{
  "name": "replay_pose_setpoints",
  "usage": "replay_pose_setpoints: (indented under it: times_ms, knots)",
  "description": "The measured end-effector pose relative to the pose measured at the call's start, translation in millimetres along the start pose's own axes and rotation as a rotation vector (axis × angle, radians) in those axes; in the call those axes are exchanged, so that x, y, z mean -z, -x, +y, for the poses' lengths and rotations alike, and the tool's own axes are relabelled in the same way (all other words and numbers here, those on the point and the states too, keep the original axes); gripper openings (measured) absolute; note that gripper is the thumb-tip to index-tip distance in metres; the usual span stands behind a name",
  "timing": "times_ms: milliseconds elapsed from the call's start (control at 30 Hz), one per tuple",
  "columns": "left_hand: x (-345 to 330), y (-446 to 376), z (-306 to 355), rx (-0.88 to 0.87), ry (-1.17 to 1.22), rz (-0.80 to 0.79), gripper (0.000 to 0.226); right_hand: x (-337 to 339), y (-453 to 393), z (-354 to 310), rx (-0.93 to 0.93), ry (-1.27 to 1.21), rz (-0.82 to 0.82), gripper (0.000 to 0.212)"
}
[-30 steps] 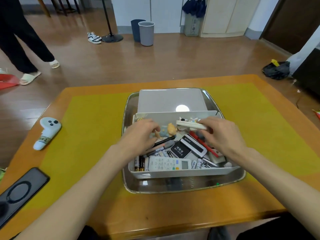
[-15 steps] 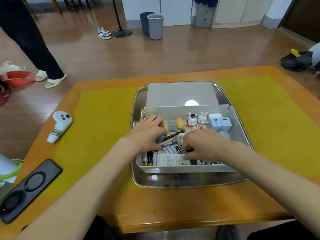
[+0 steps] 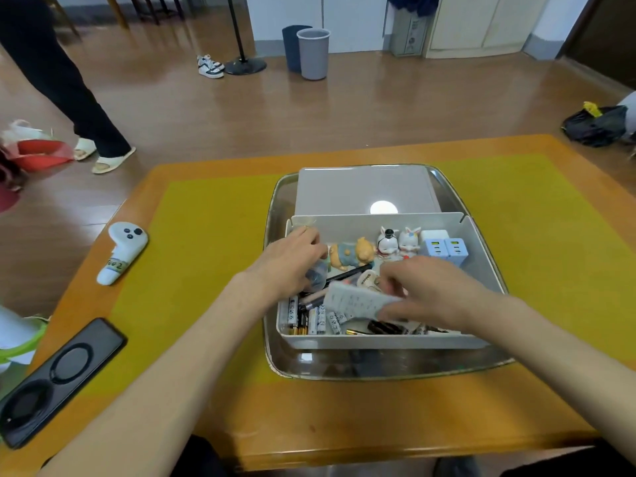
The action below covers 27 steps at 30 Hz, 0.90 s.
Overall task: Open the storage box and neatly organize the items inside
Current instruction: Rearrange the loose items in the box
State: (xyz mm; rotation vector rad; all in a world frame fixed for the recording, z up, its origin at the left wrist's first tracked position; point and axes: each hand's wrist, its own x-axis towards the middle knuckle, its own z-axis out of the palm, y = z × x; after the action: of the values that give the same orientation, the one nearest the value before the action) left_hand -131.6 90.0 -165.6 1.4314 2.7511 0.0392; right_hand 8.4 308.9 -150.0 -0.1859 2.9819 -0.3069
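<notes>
**Both hands in the open box**

The bench (image 3: 344, 425) runs off the frame at left and right, with bare yellow mat either side of the metal tray (image 3: 378, 370). The storage box (image 3: 378, 342) sits in the tray, its lid (image 3: 361, 191) lying behind it. The right hand (image 3: 433, 297) pinches a white remote (image 3: 354, 302), tilted and blurred, hiding what lies beneath. The left hand (image 3: 292, 259) curls over a dark object in the box's left side; its grip cannot be made out. Batteries (image 3: 309, 318) line the front left corner.

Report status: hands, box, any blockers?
Left hand inside storage box, grip unclear. Right hand gripping white remote. Box open, contents jumbled. No blockers.
</notes>
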Motion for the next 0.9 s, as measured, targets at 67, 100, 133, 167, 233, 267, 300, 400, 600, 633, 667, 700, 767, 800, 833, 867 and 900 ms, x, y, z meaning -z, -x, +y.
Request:
replay_pose_setpoints:
  times_ms: [67,100,133,167,233,267,300,400,600,633,667,700,767,800,833,867,900]
  knots:
    - [0.2,-2.0,-0.8,0.016,0.055,0.006,0.056,12.5,9.0,15.4,-0.120,-0.136,0.098,0.041]
    - [1.2,-3.4,-1.3,0.027,0.098,0.009,0.056,17.7,12.0,23.8,-0.175,-0.174,0.137,0.041]
    - [2.6,-5.1,-1.9,0.034,0.145,0.016,0.055,21.3,14.2,32.3,-0.226,-0.193,0.156,0.040]
    - [4.3,-6.8,-2.5,0.039,0.193,0.031,0.054,22.6,15.4,40.0,-0.274,-0.196,0.154,0.039]
    - [8.2,-11.0,-2.8,0.055,0.293,0.088,0.052,19.5,16.2,52.2,-0.343,-0.158,0.112,0.034]
    - [9.7,-13.5,-2.8,0.065,0.343,0.119,0.051,16.0,16.5,56.0,-0.358,-0.119,0.084,0.030]
    - [10.3,-16.2,-2.5,0.069,0.386,0.144,0.047,11.9,17.0,58.1,-0.363,-0.067,0.066,0.027]
    - [7.6,-27.6,1.5,0.051,0.397,0.151,0.032,5.8,17.9,57.8,-0.365,0.138,0.121,0.022]
    - [0.1,-48.2,5.1,0.027,0.135,0.183,0.047,14.0,12.3,28.1,-0.175,0.076,0.296,0.020]
    - [-1.0,-47.6,5.5,0.028,0.108,0.213,0.050,14.7,9.1,20.9,-0.131,0.041,0.296,0.019]
    - [-2.2,-44.5,6.6,0.048,0.107,0.252,0.050,15.0,6.0,13.7,-0.094,0.008,0.278,0.018]
    - [-3.8,-40.5,7.1,0.086,0.127,0.301,0.046,14.4,1.9,6.8,-0.064,-0.018,0.248,0.017]
    - [-4.2,-30.4,5.4,0.177,0.168,0.378,0.033,11.6,-8.0,-5.2,-0.006,-0.023,0.196,0.017]
    - [-2.8,-25.5,2.8,0.211,0.159,0.383,0.028,9.9,-13.8,-10.4,0.028,-0.009,0.177,0.019]
    - [-0.9,-20.8,-1.1,0.236,0.143,0.373,0.023,7.9,-20.1,-15.6,0.067,0.003,0.153,0.021]
    - [1.6,-15.7,-6.0,0.262,0.147,0.362,0.017,5.5,-26.8,-21.4,0.104,0.012,0.118,0.021]
    - [5.0,-10.3,-10.9,0.289,0.176,0.354,0.012,2.6,-33.4,-27.1,0.137,0.028,0.080,0.020]
